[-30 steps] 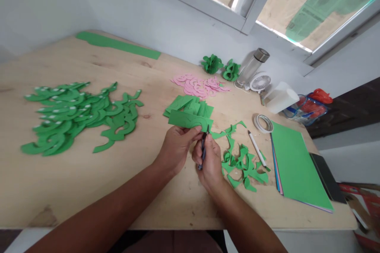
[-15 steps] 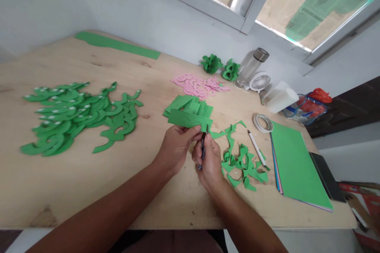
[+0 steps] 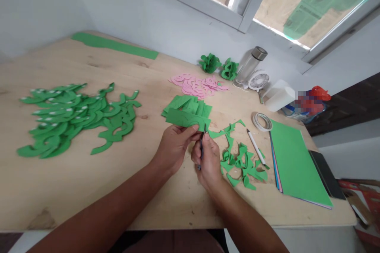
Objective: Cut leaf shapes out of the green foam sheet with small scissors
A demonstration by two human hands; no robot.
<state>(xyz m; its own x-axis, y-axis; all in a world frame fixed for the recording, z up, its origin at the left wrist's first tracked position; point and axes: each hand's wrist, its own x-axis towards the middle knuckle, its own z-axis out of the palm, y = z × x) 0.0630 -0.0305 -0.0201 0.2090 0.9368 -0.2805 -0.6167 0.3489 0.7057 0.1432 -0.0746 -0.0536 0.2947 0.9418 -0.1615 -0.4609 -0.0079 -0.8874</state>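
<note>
Strip (image 3: pixel 179 117): green, curve-marked, pinched in our left hand (image 3: pixel 172 146). Our right hand (image 3: pixel 210 159) grips scissors (image 3: pixel 202 145). Bare table (image 3: pixel 74 187) borders the near edge (image 3: pixel 311 227).

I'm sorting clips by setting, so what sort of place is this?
Probably a paper-craft workspace at a wooden table, though whether home or workshop I can't tell. The left hand holds a green paper strip, cut green scraps lie nearby, and a stack of coloured sheets lies at the right.
</note>
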